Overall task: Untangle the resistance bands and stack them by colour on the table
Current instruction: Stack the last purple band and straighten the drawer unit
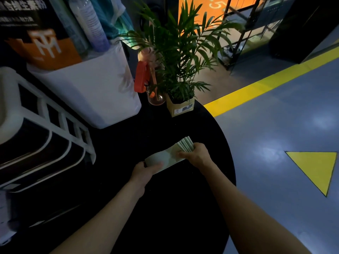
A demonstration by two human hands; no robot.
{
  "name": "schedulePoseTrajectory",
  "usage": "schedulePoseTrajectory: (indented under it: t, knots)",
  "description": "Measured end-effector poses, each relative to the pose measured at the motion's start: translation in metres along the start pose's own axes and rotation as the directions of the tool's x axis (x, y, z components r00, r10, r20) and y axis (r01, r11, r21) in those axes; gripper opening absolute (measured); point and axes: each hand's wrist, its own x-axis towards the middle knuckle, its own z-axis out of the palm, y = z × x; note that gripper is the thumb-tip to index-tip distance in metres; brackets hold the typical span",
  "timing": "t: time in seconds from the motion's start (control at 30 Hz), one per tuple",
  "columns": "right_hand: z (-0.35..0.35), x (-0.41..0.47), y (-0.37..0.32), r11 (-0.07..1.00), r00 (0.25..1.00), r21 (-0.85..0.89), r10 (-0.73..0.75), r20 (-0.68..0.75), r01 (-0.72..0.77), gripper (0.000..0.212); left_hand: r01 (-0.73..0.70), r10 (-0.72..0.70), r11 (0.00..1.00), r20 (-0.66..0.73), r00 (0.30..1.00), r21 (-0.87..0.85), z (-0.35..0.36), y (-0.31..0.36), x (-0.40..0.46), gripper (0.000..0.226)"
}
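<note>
Pale green band (165, 157) runs slantwise toward the table's (211, 180) right edge; left hand (145, 171) pinches the near end, right hand (196, 153) apparently gripping the fanned far end.

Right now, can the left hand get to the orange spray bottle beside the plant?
Probably yes, once freed. The left hand is holding the pale green bands; bare black table lies between it and the spray bottle, with nothing visibly blocking.

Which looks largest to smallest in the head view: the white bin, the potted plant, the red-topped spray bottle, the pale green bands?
1. white bin
2. potted plant, foliage included
3. pale green bands and spray bottle: they look alike in extent, and the bands lie nearer the camera, so no ranking.
</note>
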Motion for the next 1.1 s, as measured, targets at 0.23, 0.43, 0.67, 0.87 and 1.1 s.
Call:
schedulePoseTrajectory:
  t: [0.23,0.43,0.67,0.87,1.1]
  knots:
    - [0.003,-0.005,0.002,0.999,1.000,0.046,0.017,-0.011,-0.016,0.046,-0.053,0.052,0.998,-0.024,0.998,-0.033,0.004,-0.001,0.000,0.051]
    - [0.016,-0.018,0.004,0.993,0.999,0.110,-0.026,-0.044,0.031,0.040,-0.178,0.179,0.984,-0.055,0.982,0.016,-0.002,-0.003,-0.020,0.035]
    - [0.042,-0.055,-0.026,0.980,1.000,0.198,-0.015,0.017,0.011,0.029,-0.235,0.235,0.972,-0.037,0.971,0.018,-0.052,0.008,-0.058,0.037]
    - [0.089,-0.099,-0.068,0.966,0.997,0.256,-0.053,0.055,0.037,0.027,-0.291,0.289,0.957,-0.107,0.951,0.001,-0.123,0.011,-0.087,0.047]
    - [0.173,-0.138,-0.106,0.960,0.995,0.272,-0.088,0.050,0.071,0.033,-0.364,0.356,0.931,-0.227,0.906,0.007,-0.211,-0.002,-0.111,0.035]
